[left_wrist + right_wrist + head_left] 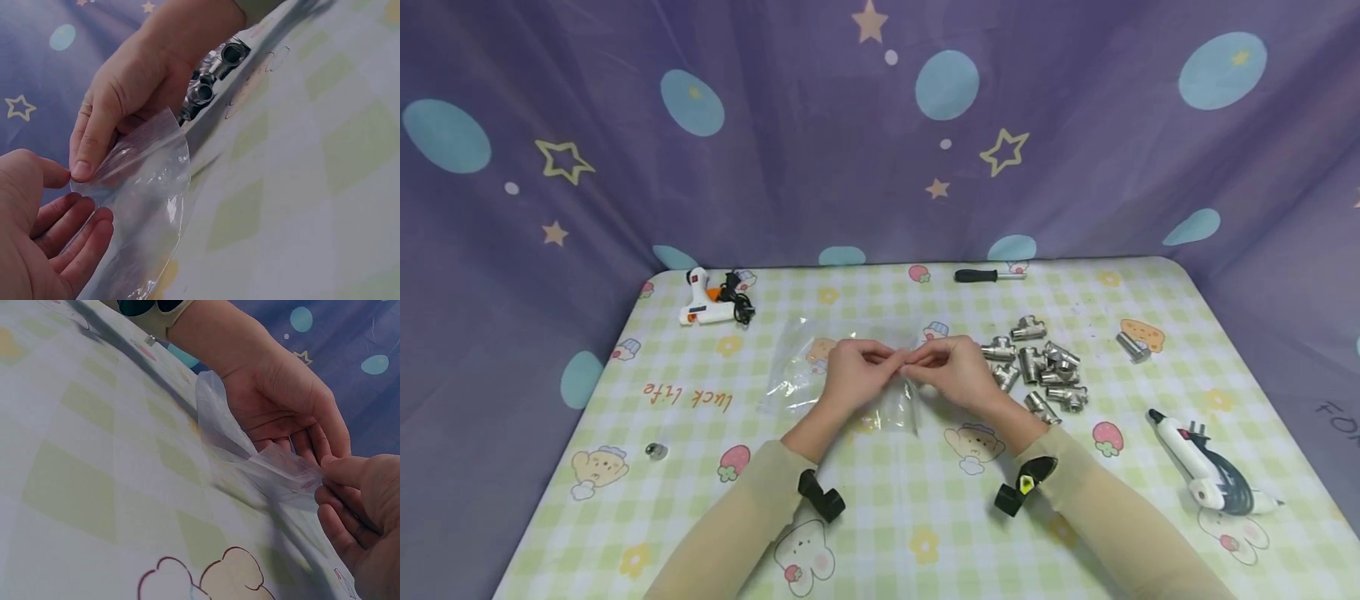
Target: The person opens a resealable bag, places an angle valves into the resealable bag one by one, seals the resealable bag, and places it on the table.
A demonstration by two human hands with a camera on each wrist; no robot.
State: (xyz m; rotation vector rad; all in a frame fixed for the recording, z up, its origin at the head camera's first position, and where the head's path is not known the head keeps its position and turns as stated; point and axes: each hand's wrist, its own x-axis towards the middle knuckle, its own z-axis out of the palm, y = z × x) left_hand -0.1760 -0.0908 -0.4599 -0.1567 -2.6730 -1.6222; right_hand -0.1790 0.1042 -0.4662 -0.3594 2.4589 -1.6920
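A clear plastic zip bag [790, 375] lies over the middle of the table, its mouth edge raised toward the hands. My left hand [859, 371] pinches that edge between thumb and fingertips. Right beside it, my right hand [953, 371] pinches the same edge, the two sets of fingertips meeting. In the left wrist view the bag [150, 187] hangs below the right hand [128, 100], with its zip strip near the top. The right wrist view shows the bag's film [222, 419] in front of the left palm.
Several metal tee fittings [1032, 364] lie right of the hands. One metal piece [1133, 347] sits farther right, a small metal cap [657, 451] at left. A white glue gun [707, 310] and a screwdriver [988, 276] lie at the back, another glue gun [1213, 475] at right.
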